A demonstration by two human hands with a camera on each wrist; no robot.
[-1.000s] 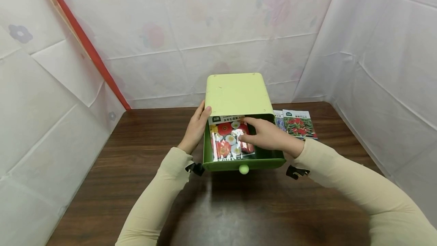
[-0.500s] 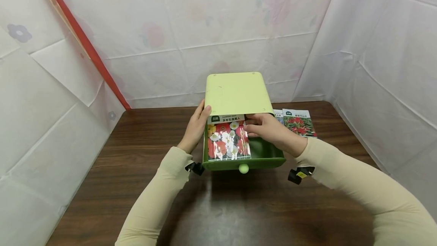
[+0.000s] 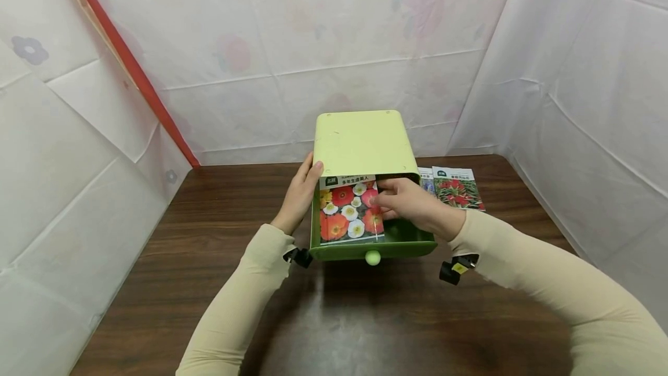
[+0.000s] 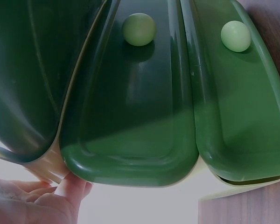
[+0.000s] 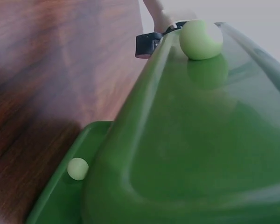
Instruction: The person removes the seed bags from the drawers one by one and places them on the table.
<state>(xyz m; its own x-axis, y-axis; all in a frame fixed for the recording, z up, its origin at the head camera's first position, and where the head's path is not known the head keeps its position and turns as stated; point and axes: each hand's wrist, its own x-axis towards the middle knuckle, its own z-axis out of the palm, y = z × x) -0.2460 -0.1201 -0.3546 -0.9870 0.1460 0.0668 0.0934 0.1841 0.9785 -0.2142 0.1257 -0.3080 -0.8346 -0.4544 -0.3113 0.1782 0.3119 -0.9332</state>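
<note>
A light-green drawer cabinet (image 3: 362, 141) stands on the table with its top green drawer (image 3: 412, 248) pulled out. Inside the drawer lies a seed packet (image 3: 347, 213) printed with red and white flowers. My right hand (image 3: 409, 205) reaches into the drawer, thumb and curled fingers pinching the packet's right edge; its far fingertips are hidden. Against the cabinet's left side rests my left hand (image 3: 300, 196), fingers straight and thumb at the front upper corner. In the left wrist view, that left hand (image 4: 42, 200) touches the cabinet's pale side. The right wrist view shows the drawer front (image 5: 200, 140), not the right hand.
Two more seed packets lie right of the cabinet, one with red flowers (image 3: 458, 189) and a bluish one (image 3: 427, 179) partly hidden. Two closed drawers with round knobs (image 4: 139, 29) sit below the open one. White sheeting (image 3: 292, 62) hangs behind the table.
My right hand has gone from lying over the packet to its right edge, fingers more curled. The packet has shifted slightly left and its glare has gone. My left hand has stayed put.
</note>
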